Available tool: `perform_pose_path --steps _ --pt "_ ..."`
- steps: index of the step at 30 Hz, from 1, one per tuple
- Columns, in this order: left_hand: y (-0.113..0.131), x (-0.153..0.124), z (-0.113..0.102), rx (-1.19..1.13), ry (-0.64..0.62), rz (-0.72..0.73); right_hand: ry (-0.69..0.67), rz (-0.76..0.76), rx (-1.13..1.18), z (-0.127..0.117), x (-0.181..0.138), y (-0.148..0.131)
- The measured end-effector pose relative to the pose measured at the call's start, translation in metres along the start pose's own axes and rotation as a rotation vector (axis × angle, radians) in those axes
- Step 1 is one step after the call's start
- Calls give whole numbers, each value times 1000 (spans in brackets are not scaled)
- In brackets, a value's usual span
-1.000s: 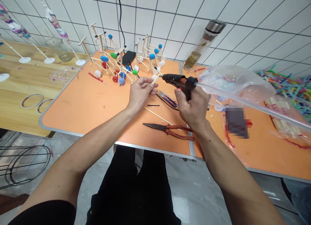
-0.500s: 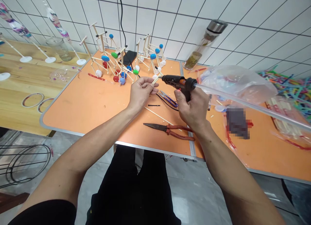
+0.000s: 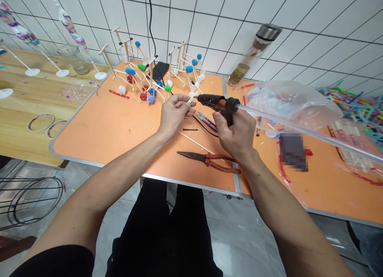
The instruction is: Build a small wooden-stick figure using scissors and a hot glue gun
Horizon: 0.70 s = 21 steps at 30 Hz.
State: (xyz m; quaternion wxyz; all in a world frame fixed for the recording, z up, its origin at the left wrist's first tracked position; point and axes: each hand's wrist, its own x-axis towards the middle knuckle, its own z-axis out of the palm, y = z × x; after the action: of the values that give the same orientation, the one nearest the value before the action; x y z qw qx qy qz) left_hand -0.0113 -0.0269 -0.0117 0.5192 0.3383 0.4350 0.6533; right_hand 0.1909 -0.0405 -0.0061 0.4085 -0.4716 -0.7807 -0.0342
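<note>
My left hand pinches thin pale wooden sticks between thumb and fingers above the orange table. In my right hand is a black hot glue gun, gripped by its handle. A long clear glue stick runs out of its back toward the right. The gun's nozzle is at the upper ends of the sticks; whether it touches them I cannot tell. Below the hands lie red-handled pliers, a loose wooden stick and blue-handled snips.
Several small stick models with coloured pads stand at the back. A glass bottle leans in view near the tiled wall. Plastic bags and coloured pipe cleaners lie right. A wooden table adjoins on the left.
The glue gun in my right hand has shifted slightly left, its nozzle closer to the sticks. My left hand stays almost in place, still pinching them.
</note>
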Motion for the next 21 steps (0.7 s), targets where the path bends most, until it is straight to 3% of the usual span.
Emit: perform_pose_path --steps 8,13,21 --pt "2 1 0 -1 9 -18 17 44 85 -2 1 -1" --pt "3 1 0 -33 23 -26 131 224 299 -3 10 16" --pt "5 1 -3 -42 19 -41 157 521 666 0 30 56"
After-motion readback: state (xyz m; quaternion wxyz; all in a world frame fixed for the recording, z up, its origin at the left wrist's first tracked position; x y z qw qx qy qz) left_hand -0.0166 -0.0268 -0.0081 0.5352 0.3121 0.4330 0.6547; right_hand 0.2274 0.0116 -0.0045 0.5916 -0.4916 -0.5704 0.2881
